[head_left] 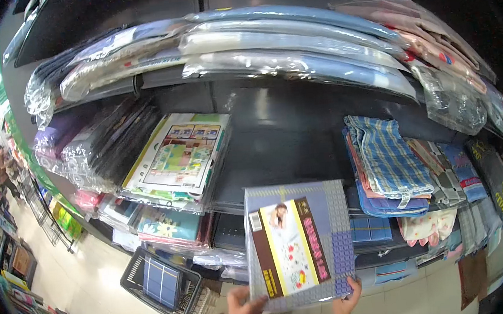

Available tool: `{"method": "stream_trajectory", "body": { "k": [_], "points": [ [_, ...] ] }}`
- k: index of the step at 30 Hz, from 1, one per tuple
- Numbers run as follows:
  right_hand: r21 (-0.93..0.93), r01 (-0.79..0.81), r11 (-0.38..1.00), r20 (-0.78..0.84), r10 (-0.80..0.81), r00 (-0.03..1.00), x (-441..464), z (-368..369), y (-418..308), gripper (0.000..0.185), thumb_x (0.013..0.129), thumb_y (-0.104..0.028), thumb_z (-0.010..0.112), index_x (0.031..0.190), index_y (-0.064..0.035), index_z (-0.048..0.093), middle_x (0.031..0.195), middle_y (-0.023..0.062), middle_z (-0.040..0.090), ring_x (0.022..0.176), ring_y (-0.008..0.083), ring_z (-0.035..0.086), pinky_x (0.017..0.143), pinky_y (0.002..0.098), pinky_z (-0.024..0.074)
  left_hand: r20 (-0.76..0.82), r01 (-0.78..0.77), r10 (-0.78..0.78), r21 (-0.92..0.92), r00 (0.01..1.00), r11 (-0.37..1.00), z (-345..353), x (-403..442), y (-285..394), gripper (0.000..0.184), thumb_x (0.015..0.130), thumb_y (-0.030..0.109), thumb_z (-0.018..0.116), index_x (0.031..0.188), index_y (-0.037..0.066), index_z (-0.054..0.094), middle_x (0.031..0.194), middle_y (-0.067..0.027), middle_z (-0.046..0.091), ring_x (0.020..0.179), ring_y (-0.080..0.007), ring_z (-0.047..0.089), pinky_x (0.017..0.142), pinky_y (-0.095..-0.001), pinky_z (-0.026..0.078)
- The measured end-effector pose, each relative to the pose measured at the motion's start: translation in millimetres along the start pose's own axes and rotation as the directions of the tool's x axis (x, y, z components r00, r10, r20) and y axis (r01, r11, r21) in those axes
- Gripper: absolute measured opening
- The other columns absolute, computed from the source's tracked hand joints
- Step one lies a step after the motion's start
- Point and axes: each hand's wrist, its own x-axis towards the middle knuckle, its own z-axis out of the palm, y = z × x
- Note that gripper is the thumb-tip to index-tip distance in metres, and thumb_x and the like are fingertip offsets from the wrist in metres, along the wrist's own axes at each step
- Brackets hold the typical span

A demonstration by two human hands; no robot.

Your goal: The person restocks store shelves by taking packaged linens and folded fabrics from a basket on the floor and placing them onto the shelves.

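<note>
My left hand [245, 312] grips the lower left edge of a flat, square package in clear plastic [334, 234]. The package is blue-grey and purple with a small checked texture. A brown and yellow printed label [289, 247] with a barcode and pink lettering covers much of its front. At the lower right corner, my right hand [348, 298] has its fingers closed on the same package. It is held up nearly upright in front of the shelves, and what is inside cannot be made out beyond folded fabric.
A black shopping basket [131, 276] stands on the floor at left, a dark blue plaid package [162, 283] in it. Shelves hold plastic-wrapped textiles [288, 38], printed packs [181, 154] and folded blue plaid cloth [387, 150]. A wire rack [45, 216] stands farther left along the aisle.
</note>
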Motion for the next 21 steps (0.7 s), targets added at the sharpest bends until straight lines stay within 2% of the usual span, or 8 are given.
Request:
{"method": "stream_trajectory", "body": {
  "k": [5,6,9,11,12,17,18,21],
  "points": [
    [-0.006,-0.083,0.997,-0.181,0.081,0.980,-28,-9,-3,0.027,0.072,-0.009,0.065,0.096,-0.0031,0.054,0.100,0.0175,0.053,0.093,0.0273,0.052,0.081,0.0356,0.0418,0.013,0.070,-0.069,-0.169,0.998,0.983,-4,-49,6,0.019,0.067,0.010,0.067,0.084,0.012,0.058,0.095,-0.0127,0.048,0.088,-0.0232,0.048,0.077,-0.0425,0.048],
    [0.118,-0.270,0.956,-0.161,0.286,0.944,-33,-16,-14,0.025,0.075,-0.010,0.063,0.098,-0.0046,0.054,0.102,0.0151,0.053,0.096,0.0272,0.051,0.083,0.0368,0.0410,0.093,0.405,-0.520,-0.745,0.849,0.530,7,-64,8,0.023,0.065,0.015,0.067,0.086,0.014,0.060,0.099,-0.0118,0.045,0.093,-0.0238,0.046,0.080,-0.0499,0.042],
    [0.350,-0.564,0.748,-0.130,0.635,0.761,-66,-38,-8,0.035,0.077,-0.005,0.058,0.110,-0.0053,0.047,0.112,0.0130,0.047,0.103,0.0260,0.046,0.091,0.0377,0.0368,0.174,-0.184,0.182,-0.003,0.968,0.983,-35,-45,5,0.031,0.062,0.017,0.066,0.092,0.016,0.060,0.097,-0.0120,0.045,0.093,-0.0270,0.045,0.087,-0.0543,0.032],
    [0.563,-0.593,0.575,-0.174,0.785,0.595,-84,-50,-2,0.036,0.076,-0.001,0.057,0.110,-0.0049,0.047,0.111,0.0139,0.047,0.104,0.0261,0.046,0.091,0.0381,0.0373,0.223,-0.200,0.223,-0.119,0.949,0.973,-35,-56,-12,0.040,0.059,0.018,0.066,0.099,0.018,0.060,0.091,-0.0120,0.046,0.092,-0.0293,0.045,0.092,-0.0570,0.022],
    [0.262,-0.501,0.825,-0.201,0.554,0.808,-102,-49,0,0.035,0.073,-0.006,0.061,0.107,-0.0035,0.050,0.104,0.0132,0.051,0.099,0.0250,0.049,0.085,0.0368,0.0419,0.249,-0.241,0.266,-0.126,0.931,0.962,-39,-61,-19,0.041,0.060,0.019,0.065,0.100,0.018,0.060,0.090,-0.0115,0.045,0.091,-0.0291,0.045,0.092,-0.0571,0.023],
    [0.017,-0.626,0.780,-0.049,0.626,0.778,-135,-43,-57,0.045,0.074,-0.017,0.066,0.109,0.0049,0.049,0.100,0.0165,0.054,0.090,0.0270,0.054,0.077,0.0368,0.0466,0.461,-0.084,0.208,-0.276,0.862,0.958,-82,-48,-29,0.042,0.064,0.012,0.062,0.106,0.017,0.054,0.091,-0.0097,0.041,0.089,-0.0275,0.043,0.076,-0.0374,0.037],
    [-0.164,-0.194,0.967,0.183,0.223,0.958,-155,-54,-38,0.040,0.077,-0.016,0.063,0.107,0.0065,0.050,0.099,0.0178,0.055,0.089,0.0267,0.055,0.077,0.0357,0.0467,0.508,0.039,0.097,-0.250,0.856,0.967,-93,-40,-32,0.043,0.065,0.013,0.063,0.107,0.016,0.053,0.090,-0.0099,0.041,0.087,-0.0275,0.043,0.075,-0.0371,0.037],
    [-0.576,-0.255,0.777,0.367,0.525,0.768,-153,-7,-108,0.032,0.074,-0.003,0.060,0.106,-0.0032,0.055,0.089,0.0113,0.060,0.081,0.0180,0.057,0.073,0.0307,0.0458,0.513,0.326,-0.141,-0.291,0.847,0.900,-106,-51,-70,0.045,0.067,0.017,0.068,0.109,0.013,0.051,0.087,-0.0107,0.040,0.083,-0.0275,0.043,0.072,-0.0346,0.037]
  ]
}}
